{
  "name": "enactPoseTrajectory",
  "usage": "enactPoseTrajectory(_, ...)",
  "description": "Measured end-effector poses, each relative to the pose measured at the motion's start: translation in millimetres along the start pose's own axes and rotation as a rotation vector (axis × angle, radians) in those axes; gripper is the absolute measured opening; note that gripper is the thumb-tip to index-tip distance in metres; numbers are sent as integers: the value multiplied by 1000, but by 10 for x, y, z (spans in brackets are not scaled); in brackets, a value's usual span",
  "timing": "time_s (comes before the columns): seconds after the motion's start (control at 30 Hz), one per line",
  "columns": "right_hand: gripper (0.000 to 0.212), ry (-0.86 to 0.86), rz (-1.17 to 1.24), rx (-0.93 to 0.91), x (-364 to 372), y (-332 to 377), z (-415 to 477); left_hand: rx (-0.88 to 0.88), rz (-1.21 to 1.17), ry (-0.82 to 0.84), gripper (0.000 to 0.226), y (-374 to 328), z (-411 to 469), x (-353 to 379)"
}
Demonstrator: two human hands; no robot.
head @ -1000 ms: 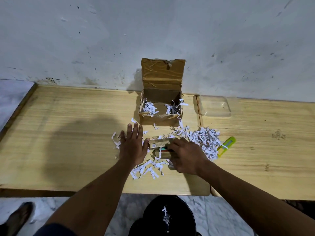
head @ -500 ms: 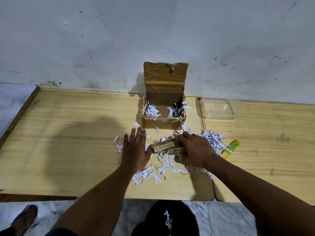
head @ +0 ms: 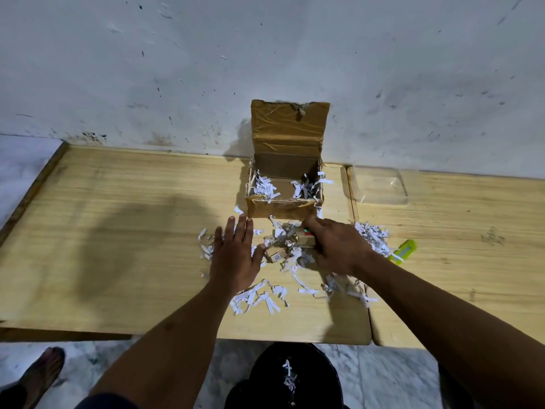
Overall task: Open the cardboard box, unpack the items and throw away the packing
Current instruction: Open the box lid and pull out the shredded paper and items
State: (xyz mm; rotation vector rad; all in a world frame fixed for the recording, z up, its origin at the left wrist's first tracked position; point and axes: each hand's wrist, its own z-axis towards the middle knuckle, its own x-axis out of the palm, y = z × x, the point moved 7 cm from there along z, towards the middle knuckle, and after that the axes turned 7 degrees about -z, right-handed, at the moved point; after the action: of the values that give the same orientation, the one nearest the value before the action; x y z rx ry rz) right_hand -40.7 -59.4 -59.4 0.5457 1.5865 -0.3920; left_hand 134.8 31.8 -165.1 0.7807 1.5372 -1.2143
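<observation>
The cardboard box point(head: 280, 209) stands open against the wall, lid flap up, with white paper shreds point(head: 265, 187) still inside. More shredded paper point(head: 373, 239) lies scattered on the table in front. My left hand point(head: 234, 255) lies flat, fingers spread, on the table beside a small brown packet point(head: 275, 255). My right hand point(head: 336, 249) is closed on small brown packets point(head: 306, 240) among the shreds, lifted a little toward the box. A spot of red and green shows at its fingertips.
A black bin point(head: 295, 379) with a few shreds stands on the floor below the table edge. A yellow-green cutter point(head: 405, 250) lies right of the shreds. A clear plastic lid point(head: 380, 185) rests near the wall. The wooden table point(head: 118, 231) has a seam to the right.
My right hand has carried the brown packets forward toward the box, scattering shreds. The left hand stays flat in the same spot.
</observation>
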Motion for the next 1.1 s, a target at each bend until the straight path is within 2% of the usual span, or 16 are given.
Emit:
enactPoseTrajectory(0.1,42,-58,-75,-100,1,156,149,0,-3,3,70,-12,-3,-10)
enactPoseTrajectory(0.2,46,-8,-145,-170,102,327,311,13,-1,-2,74,-26,-17,-36)
enactPoseTrajectory(0.43,54,116,-182,-79,228,227,449,-4,21,19,70,-25,-3,-20)
enactPoseTrajectory(0.57,53,35,-158,-62,246,131,358,-6,26,43,71,-21,-5,-16)
enactPoseTrajectory(0.8,59,-92,209,51,131,-161,101,-2,-2,36,73,-74,-17,3)
enactPoseTrajectory(0.9,65,-166,213,106,42,-425,-132,-10,-43,18,77,-211,-22,22)
enactPoseTrajectory(1.0,65,-209,231,271,47,-818,-394,-58,-72,8,81,-316,-17,35)
enactPoseTrajectory(1.1,61,-198,357,447,80,-1138,-603,-61,-49,11,81,-359,-14,49)
